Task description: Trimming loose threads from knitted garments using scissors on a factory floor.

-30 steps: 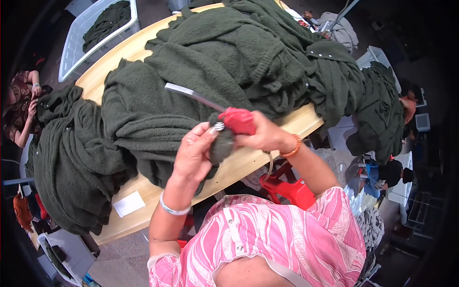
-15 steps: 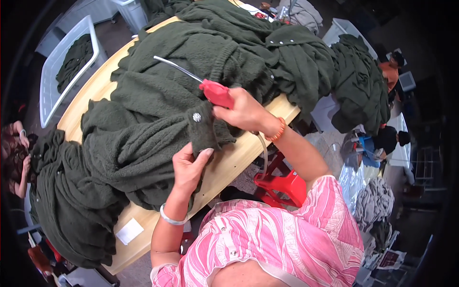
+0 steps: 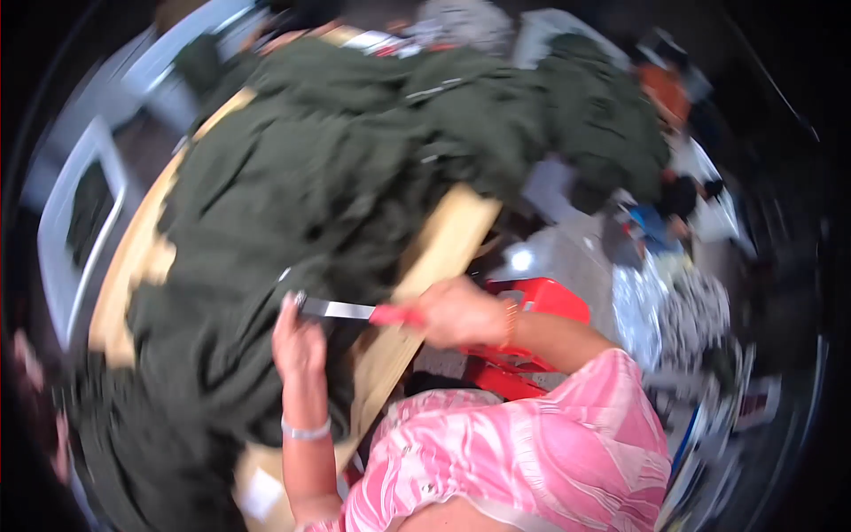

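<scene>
Dark green fleece garments (image 3: 292, 168) lie heaped over a light wooden table (image 3: 448, 235). My right hand (image 3: 461, 312) is closed round the red handle of a tool with a flat metal blade (image 3: 341, 309). The blade points left and its tip meets or nearly meets the fingertips of my left hand (image 3: 300, 341). That hand looks pinched on a bit of garment, with a small shiny spot beside the fingertips; blur hides the exact grip. Whether the blade touches the cloth, I cannot tell.
A white bin (image 3: 53, 226) with dark cloth stands left of the table. Near my right arm is a red plastic stool (image 3: 554, 297). A white paper (image 3: 261, 493) rests on the table's near end. Grey garments (image 3: 691, 310) are piled at the right, and people work in the background.
My right hand has come down and swung the blade from pointing up-left to lying level at my left fingertips. My left hand has shifted left. The view has turned and blurred.
</scene>
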Action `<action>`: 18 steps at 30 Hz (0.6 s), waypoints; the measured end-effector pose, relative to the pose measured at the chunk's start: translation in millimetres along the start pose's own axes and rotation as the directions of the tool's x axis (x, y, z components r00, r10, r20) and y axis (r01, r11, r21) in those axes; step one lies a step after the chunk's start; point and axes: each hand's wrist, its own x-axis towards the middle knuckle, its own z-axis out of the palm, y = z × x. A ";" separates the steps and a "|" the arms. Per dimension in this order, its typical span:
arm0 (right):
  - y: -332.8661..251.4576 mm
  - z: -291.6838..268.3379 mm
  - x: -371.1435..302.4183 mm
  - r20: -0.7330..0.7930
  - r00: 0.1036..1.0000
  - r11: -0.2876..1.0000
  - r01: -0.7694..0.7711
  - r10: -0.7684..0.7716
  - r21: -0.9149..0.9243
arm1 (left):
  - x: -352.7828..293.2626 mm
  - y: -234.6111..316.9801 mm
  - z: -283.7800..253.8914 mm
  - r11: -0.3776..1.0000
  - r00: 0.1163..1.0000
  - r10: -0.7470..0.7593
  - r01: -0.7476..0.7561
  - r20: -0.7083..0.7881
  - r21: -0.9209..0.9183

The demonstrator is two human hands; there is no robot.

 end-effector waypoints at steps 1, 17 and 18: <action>-3.1 -0.6 -6.0 0.015 1.000 0.998 -0.019 0.018 0.068 | 2.1 0.8 0.4 0.999 0.998 -0.048 0.049 0.036 -0.002; 12.3 50.1 17.2 -0.370 0.928 0.908 0.127 0.033 0.399 | -17.8 -19.7 16.8 0.833 0.946 -0.153 -0.031 0.285 0.553; 14.1 50.4 27.8 -0.454 0.891 0.868 0.241 -0.020 0.435 | -29.4 -22.7 30.8 0.798 0.914 -0.225 -0.025 0.337 0.602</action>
